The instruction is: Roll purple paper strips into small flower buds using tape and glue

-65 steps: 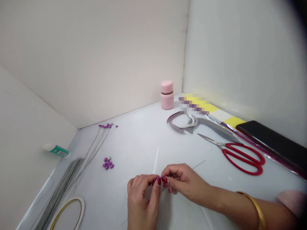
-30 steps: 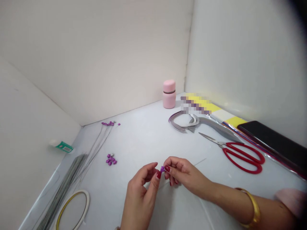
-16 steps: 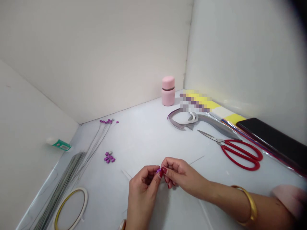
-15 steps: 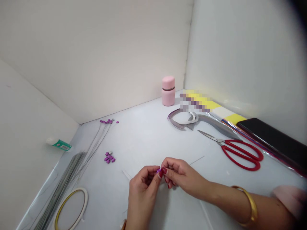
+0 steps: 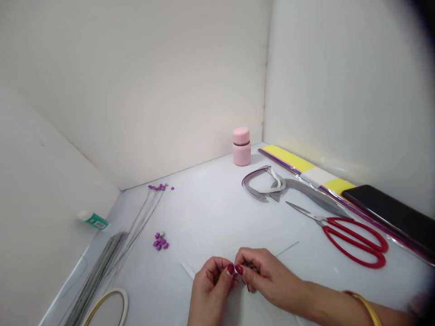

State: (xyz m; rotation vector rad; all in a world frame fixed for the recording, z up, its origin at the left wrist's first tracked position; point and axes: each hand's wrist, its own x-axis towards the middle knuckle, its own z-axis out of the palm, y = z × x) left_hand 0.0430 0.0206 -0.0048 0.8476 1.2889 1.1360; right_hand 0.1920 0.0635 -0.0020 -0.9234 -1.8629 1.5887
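My left hand (image 5: 214,283) is closed in a pinch, its thumb and fingertips meeting those of my right hand. Only a sliver of a small purple flower (image 5: 235,270) shows at the fingertips; the rest is covered. My right hand (image 5: 261,276) is also closed, pinching a thin wire (image 5: 287,248) whose end sticks out behind the hand to the upper right. By my left hand lies a narrow white strip (image 5: 187,270). A small cluster of purple flowers (image 5: 161,242) rests on the table farther to the left.
Wire stems with purple flowers (image 5: 157,187) and a bundle of grey wires (image 5: 98,276) lie left, near a tape roll (image 5: 125,301) and a green-labelled tube (image 5: 96,221). Red-handled scissors (image 5: 355,240), grey strips (image 5: 306,192), a black phone (image 5: 387,213) and coloured sheets (image 5: 288,158) lie right. A pink flask (image 5: 241,147) stands behind.
The whole scene sits lower in view as the camera tilts up. Less of the purple flower shows between the fingertips, and both hands remain pinched together.
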